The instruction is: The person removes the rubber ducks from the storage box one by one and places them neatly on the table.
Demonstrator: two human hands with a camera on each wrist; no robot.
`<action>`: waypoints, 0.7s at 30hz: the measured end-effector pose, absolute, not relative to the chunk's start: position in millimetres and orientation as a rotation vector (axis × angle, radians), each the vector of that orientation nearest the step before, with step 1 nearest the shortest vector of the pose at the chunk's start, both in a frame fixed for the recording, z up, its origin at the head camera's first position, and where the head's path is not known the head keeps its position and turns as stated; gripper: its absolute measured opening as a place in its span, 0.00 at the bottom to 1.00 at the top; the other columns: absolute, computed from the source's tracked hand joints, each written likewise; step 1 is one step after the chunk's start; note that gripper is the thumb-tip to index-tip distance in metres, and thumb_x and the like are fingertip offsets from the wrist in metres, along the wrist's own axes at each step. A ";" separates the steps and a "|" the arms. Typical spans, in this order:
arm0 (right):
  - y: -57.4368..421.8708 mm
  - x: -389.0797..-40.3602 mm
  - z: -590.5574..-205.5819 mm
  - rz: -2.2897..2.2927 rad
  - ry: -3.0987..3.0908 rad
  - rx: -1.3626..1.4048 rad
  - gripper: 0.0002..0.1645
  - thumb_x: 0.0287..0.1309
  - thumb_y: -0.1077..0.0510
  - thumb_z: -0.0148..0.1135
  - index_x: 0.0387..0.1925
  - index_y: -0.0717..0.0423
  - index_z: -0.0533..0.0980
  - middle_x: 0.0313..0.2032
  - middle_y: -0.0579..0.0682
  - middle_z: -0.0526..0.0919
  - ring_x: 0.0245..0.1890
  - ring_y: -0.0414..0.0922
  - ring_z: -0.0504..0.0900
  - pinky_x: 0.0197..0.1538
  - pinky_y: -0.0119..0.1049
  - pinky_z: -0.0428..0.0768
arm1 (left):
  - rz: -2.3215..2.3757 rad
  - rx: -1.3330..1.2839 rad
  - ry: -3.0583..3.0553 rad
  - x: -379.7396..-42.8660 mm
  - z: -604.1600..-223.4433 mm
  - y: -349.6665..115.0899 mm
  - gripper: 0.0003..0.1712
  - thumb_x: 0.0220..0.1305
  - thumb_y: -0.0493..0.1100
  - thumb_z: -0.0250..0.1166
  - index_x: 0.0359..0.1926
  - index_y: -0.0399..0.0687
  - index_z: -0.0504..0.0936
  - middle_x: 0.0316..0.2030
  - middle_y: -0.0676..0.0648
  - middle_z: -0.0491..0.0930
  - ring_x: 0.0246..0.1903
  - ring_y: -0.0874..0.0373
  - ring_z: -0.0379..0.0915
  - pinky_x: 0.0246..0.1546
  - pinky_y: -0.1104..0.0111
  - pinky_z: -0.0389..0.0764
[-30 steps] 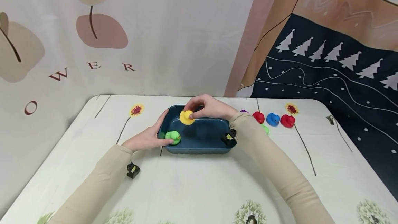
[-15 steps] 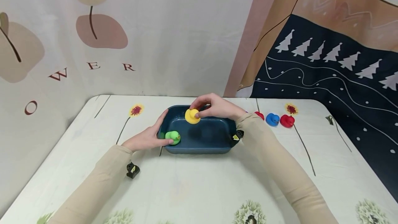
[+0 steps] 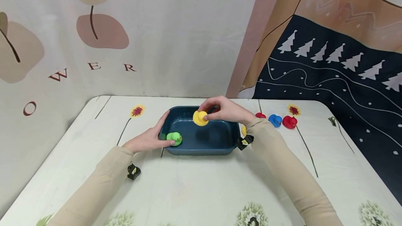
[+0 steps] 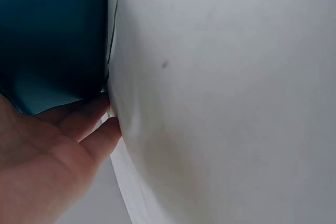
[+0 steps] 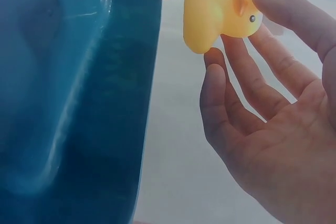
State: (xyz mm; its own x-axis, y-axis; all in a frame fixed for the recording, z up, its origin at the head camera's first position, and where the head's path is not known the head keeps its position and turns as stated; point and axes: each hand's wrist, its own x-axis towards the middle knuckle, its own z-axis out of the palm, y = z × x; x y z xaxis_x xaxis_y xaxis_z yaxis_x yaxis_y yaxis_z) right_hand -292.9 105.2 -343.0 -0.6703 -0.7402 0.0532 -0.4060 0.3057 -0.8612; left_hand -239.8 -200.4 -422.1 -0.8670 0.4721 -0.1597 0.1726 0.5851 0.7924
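Note:
In the head view, my right hand (image 3: 224, 110) pinches a yellow rubber duck (image 3: 200, 118) between thumb and fingertips, above the far part of a dark blue rectangular dish (image 3: 201, 151). The right wrist view shows the duck's head (image 5: 244, 17) against the thumb, with fingers behind it. My left hand (image 3: 149, 139) grips the dish's left end, its thumb over the rim and its fingers along the outer wall. Inside the dish's near left corner sits a green rubber duck (image 3: 174, 138), partly behind the left thumb. Left fingers (image 4: 97, 135) lie by the dish wall in the left wrist view.
Right of the dish, a blue duck (image 3: 275, 120) and a red duck (image 3: 289, 122) stand on the patterned tablecloth (image 3: 188, 187). Another red duck (image 3: 260, 115) and a yellow one (image 3: 243, 130) are partly hidden by the right arm. A printed curtain (image 3: 176, 44) hangs behind the table.
My right hand has shifted to the right over the dish, carrying the yellow duck. The left hand, the dish and the green duck have stayed in place.

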 end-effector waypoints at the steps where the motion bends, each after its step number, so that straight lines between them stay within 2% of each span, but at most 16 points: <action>1: 106.4 -292.3 -343.0 -1.317 2.224 -1.024 0.16 0.59 0.65 0.65 0.50 0.64 0.78 0.49 0.54 0.79 0.45 0.50 0.77 0.50 0.38 0.79 | 1.174 0.523 2.465 -240.0 -422.5 -200.4 0.62 0.60 0.56 0.66 0.76 0.62 0.27 0.71 0.30 0.48 0.66 0.33 0.53 0.61 0.40 0.59; 21: 140.3 -285.0 -353.7 -1.447 2.226 -0.905 0.16 0.59 0.65 0.65 0.50 0.62 0.79 0.47 0.54 0.81 0.43 0.51 0.78 0.49 0.39 0.79 | 1.162 0.548 2.488 -239.7 -421.8 -201.3 0.62 0.60 0.56 0.67 0.76 0.61 0.27 0.72 0.31 0.45 0.66 0.32 0.52 0.61 0.40 0.59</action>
State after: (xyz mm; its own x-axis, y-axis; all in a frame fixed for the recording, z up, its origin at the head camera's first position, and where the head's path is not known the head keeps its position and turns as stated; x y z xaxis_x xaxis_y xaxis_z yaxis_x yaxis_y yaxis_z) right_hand -285.0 140.3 -353.7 -0.7416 -0.6680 0.0616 -0.3273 0.2802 -0.9024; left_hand -239.7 -201.3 -421.8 -0.8678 0.4768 -0.1398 0.1986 0.5909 0.7819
